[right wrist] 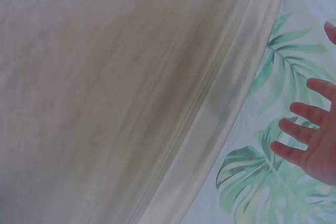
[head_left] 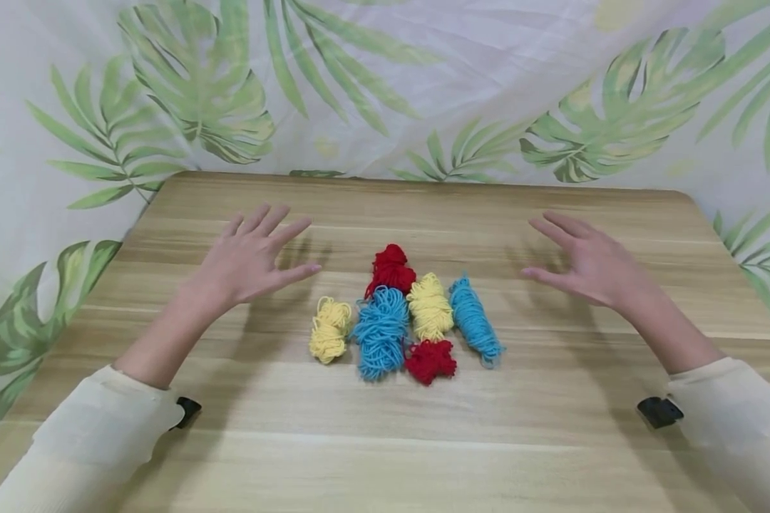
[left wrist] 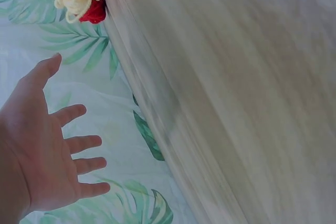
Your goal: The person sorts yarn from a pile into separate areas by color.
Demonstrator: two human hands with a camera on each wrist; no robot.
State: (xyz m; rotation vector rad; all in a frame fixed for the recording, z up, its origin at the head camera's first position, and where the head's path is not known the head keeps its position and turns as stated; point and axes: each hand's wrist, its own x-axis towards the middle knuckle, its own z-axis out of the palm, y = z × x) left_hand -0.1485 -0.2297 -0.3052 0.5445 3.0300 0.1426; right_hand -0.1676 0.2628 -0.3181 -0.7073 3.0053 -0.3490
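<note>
Several small bundles of yarn lie grouped at the middle of the table. A red yarn bundle [head_left: 392, 268] is at the back, touching a large blue yarn bundle [head_left: 382, 333] and near a yellow one [head_left: 430, 307]. In front of that yellow bundle sits a second red bundle [head_left: 431, 361]. The smaller yellow bundle [head_left: 330, 330] is at the left end, and a slim blue bundle [head_left: 476, 321] slants at the right end. My left hand [head_left: 247, 256] hovers left of the yarn, fingers spread and holding nothing. On the right, my other hand [head_left: 593, 263] is likewise spread and bare.
The wood-grain table [head_left: 385, 456] has rounded far corners. Behind and beside it hangs a pale cloth [head_left: 488, 71] printed with green leaves. Black straps [head_left: 659, 412] show under the cream sleeves [head_left: 731, 413].
</note>
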